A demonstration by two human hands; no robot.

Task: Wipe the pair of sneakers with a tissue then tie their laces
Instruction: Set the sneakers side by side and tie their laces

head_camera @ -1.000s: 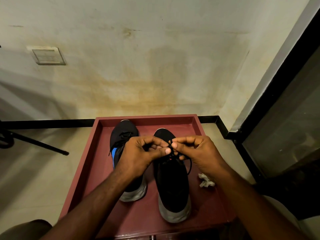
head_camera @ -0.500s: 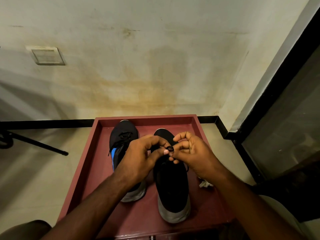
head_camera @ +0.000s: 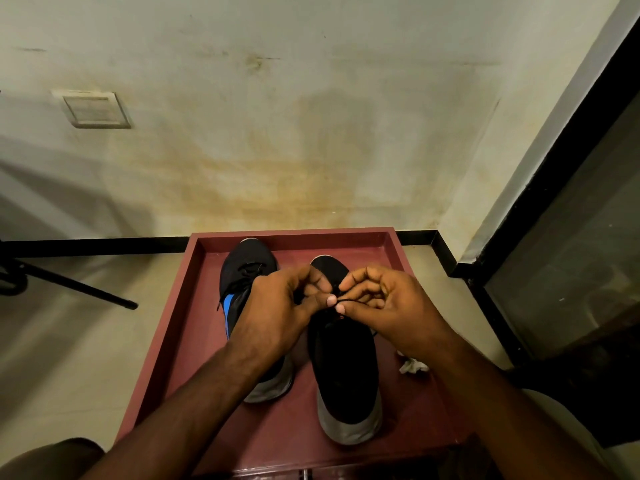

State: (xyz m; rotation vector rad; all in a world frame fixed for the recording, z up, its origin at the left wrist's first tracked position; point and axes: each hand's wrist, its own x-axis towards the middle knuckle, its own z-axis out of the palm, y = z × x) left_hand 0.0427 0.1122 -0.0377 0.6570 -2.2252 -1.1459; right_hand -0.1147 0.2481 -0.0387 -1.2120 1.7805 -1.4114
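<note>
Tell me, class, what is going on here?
A person is tying the lace of the right sneaker on a red tray. The left hand and right hand both pinch the lace above it. The left sneaker sits beside it, its lace looking already tied. A crumpled tissue lies on the tray, to the right.

Matt cloth sneakers (head_camera: 343,362) on smooth painted tray (head_camera: 194,306).

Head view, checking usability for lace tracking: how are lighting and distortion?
Head view: dim, warm light; the black lace nearly vanishes against the dark right sneaker; wide-angle lens bends the wall and doorframe; hands are sharp.
</note>
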